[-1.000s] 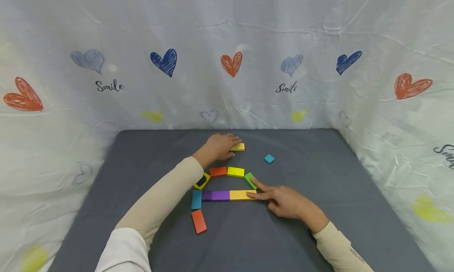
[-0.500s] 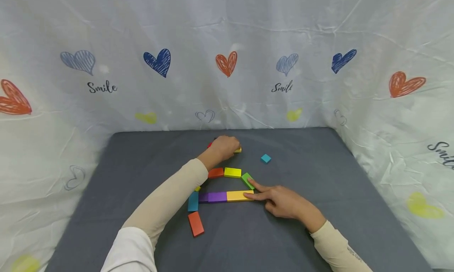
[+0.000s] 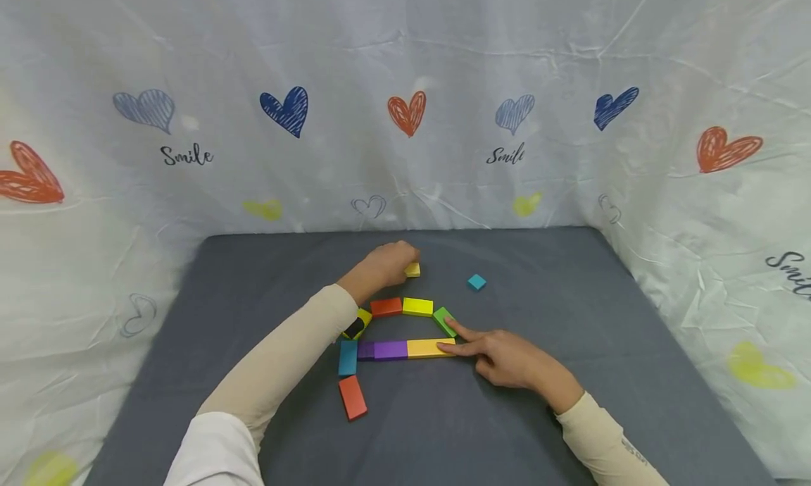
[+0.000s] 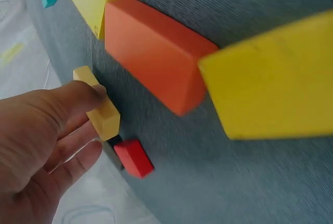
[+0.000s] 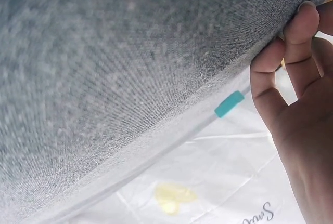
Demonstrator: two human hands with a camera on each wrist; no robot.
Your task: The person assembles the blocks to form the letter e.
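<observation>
My left hand is at the back of the table, pinching a pale yellow block between thumb and fingers. My right hand extends two fingers: one touches the green block, the other the orange-yellow block. With the green block, a yellow block, an orange-red block and a yellow block with a black patch form an arch, the last partly behind my left sleeve. Purple blocks continue the straight row under it. A blue block and a red-orange block run down the left side.
A small light-blue block lies at the back right. Beyond my left fingers, the left wrist view shows a red block with a dark piece beside it. White cloth printed with hearts surrounds the grey tabletop.
My left fingers have gone from lying over the pale yellow block to pinching it, and the block has shifted slightly left. My right hand stays at the green and orange-yellow blocks.
</observation>
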